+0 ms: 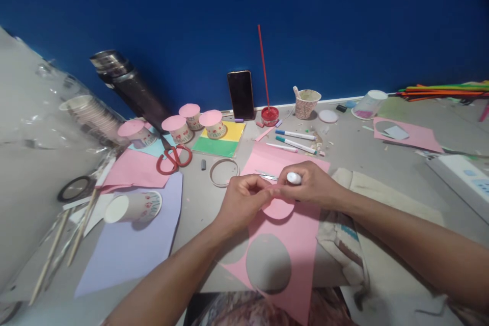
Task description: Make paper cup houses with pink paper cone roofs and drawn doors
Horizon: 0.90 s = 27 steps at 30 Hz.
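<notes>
Head view: the left hand (242, 201) has a narrow grip, thumb and forefinger pinching the upper rim of a pink paper disc (278, 210). The right hand (311, 183) pinches the same rim from the other side, its grip nearly closed, with a white-ended tube (294, 178) poking up among its fingers. A thin metal blade (267, 176) points out beside that hand; whether the hand holds it cannot be told. The disc is above the middle of the surface (198, 198), over a pink sheet (303, 260) with a round hole that runs to the near edge. The left forearm (179, 260) slants in from the near edge, the right forearm (408, 229) from the right, fingertips meeting. Paper cups (182, 136) with pink tops stand left of middle, toward the far edge.
</notes>
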Tool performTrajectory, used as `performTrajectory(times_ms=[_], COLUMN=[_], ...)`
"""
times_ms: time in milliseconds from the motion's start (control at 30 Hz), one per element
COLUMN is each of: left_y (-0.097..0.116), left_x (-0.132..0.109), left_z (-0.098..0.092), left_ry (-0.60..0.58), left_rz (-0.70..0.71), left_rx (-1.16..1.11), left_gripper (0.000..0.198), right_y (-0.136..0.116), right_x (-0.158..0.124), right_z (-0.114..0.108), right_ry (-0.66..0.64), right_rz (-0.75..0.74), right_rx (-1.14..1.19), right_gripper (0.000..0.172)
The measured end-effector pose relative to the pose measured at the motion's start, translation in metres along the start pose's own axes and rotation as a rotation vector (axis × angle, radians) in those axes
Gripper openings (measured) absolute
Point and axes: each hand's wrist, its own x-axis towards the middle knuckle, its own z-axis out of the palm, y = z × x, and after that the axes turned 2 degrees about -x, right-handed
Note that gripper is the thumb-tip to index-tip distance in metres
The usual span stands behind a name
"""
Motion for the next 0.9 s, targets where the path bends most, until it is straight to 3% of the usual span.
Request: performTrajectory(times_ms=[167, 433, 500, 567, 733, 833, 900], left_y=[0.0, -0.001, 0.001, 0.003, 0.002, -0.001, -0.002], left_x=[-0.001, -0.001, 0.0, 0.001, 0.003, 0.004, 0.005], left_z=[0.001, 0.0, -0.001, -0.003, -0.006, -0.006, -0.007], left_ry=[0.0, -0.014, -0.021, -0.011, 0.115, 0.005, -0.101], left_rz=[-0.02, -0.026, -0.02, -0.017, -0.039, -0.121, -0.203], left_rx=[-0.024, 0.035, 0.021, -0.038, -0.173, -0.368, -0.555], left_gripper=[0.023, 0.016, 0.013, 0.023, 0.044, 0.051, 0.053], right_y=[-0.002, 0.007, 0.009, 0.011, 0.016, 0.014, 0.011], right_x=[-0.001, -0.002, -0.002, -0.002, -0.003, -0.004, -0.004], right_z=[0.0, 0.0, 0.0, 0.0, 0.003, 0.004, 0.003], right_ry=[-0.034, 0.063, 0.128, 0.247, 0.522, 0.569, 0.534], right_rz=[0.044, -0.198, -0.224, -0.289, -0.629, -0.704, -0.705], right_rx=[0.006, -0.237, -0.235, -0.307, -0.668, -0.719, -0.628], right_gripper=[0.02, 0.026, 0.025, 0.024, 0.024, 0.02, 0.018])
